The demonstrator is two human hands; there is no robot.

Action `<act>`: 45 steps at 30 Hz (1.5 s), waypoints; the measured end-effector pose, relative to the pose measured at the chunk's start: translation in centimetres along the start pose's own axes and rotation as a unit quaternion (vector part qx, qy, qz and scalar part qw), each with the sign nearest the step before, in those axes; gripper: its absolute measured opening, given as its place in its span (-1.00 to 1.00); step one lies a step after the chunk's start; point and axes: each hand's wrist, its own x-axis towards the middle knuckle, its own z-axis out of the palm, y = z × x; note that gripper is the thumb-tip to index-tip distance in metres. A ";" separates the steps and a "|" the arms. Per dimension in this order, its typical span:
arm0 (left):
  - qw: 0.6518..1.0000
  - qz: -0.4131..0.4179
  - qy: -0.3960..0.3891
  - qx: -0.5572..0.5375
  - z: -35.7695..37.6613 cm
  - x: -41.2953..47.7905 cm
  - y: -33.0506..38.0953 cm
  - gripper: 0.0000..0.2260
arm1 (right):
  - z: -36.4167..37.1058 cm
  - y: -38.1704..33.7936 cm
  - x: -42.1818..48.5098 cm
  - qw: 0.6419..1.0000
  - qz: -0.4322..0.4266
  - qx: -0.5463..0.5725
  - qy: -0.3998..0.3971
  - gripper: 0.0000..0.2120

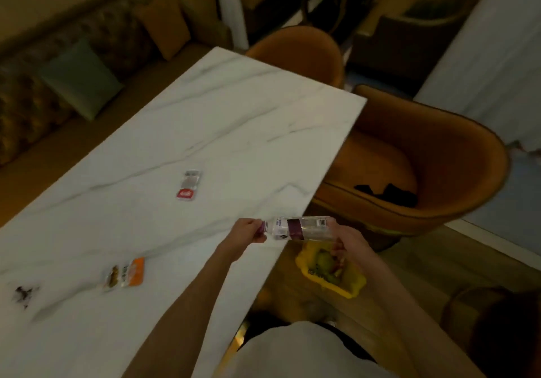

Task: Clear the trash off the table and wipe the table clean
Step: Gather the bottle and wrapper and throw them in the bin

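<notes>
White marble-patterned table (205, 131) fills the head view, with orange upholstered chairs (433, 155) along its right edge. We note our left hand (247, 231) with fingers pinched on the purple cap end of a clear plastic bottle with a purple label (301, 228), held level over the table edge. Our right hand (345, 241) has fingers wrapped around the bottle's base. A yellow-lined bin (330, 272) sits on the floor below. On the table lie a red-and-silver wrapper (188, 185), an orange-and-clear wrapper (124, 273) and dark crumbs (24, 292).
</notes>
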 end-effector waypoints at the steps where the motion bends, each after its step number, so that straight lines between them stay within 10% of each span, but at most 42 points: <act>1: 1.000 0.006 0.007 -0.008 2.1 0.4 0.4 -0.79 | -1.9 0.5 0.1 1.000 0.005 0.014 0.013 -0.54; 5: 0.999 0.022 -0.009 -0.040 10.1 1.5 1.5 -0.75 | -8.5 3.1 0.2 0.995 0.031 0.072 0.058 -0.36; 27: 0.960 -0.267 -0.076 0.014 27.2 16.8 -11.5 -0.65 | -17.1 19.3 8.6 0.917 0.216 0.260 0.213 -0.74; 45: 0.923 -0.107 -0.078 0.362 27.6 42.9 -37.5 -0.48 | -11.8 42.7 36.6 0.932 0.233 0.211 0.179 -0.52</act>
